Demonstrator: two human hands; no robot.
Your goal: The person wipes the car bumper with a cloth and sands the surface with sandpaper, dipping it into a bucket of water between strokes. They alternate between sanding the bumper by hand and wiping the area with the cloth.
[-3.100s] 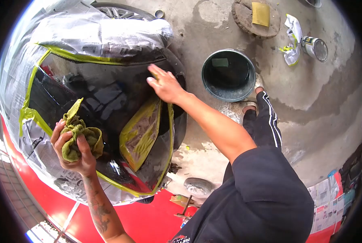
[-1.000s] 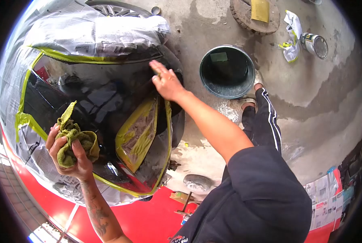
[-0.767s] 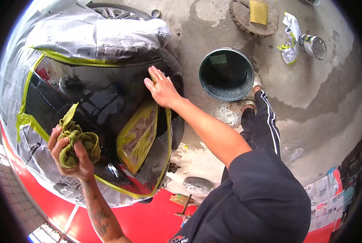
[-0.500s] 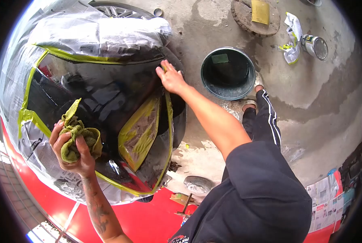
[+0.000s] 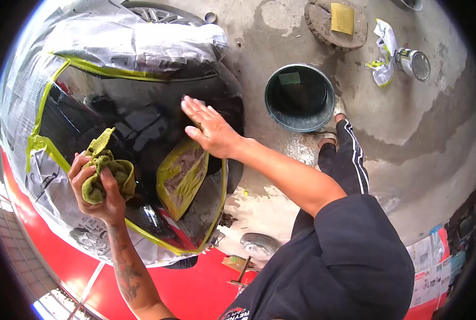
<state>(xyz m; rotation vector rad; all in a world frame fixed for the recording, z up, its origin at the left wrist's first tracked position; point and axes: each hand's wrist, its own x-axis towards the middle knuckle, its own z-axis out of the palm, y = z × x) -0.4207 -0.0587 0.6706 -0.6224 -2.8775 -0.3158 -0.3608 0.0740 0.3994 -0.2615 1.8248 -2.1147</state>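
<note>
My left hand point(image 5: 100, 186) is closed around a crumpled olive-green cloth point(image 5: 109, 178), held above the dark panel with one end sticking up. My right hand point(image 5: 211, 128) lies flat with fingers stretched out on the glossy black car body panel point(image 5: 136, 114). A small edge of something shows beside its fingertips, too little to name. Below that hand is a pointed patch covered with paper and yellow-green tape point(image 5: 182, 178). Yellow-green masking tape point(image 5: 43, 106) borders the panel, and newspaper sheets point(image 5: 97, 45) cover the bodywork around it.
A dark bucket point(image 5: 272, 114) with water and a greenish piece in it stands right of the car, near my feet. Farther back are a round stool point(image 5: 350, 40) bearing a yellow sheet point(image 5: 342, 18), a tin can point(image 5: 416, 64) and crumpled taped paper point(image 5: 384, 48).
My right hand has slid left and slightly down across the black panel, away from its upper right edge. The left hand still holds the cloth, almost in place.
</note>
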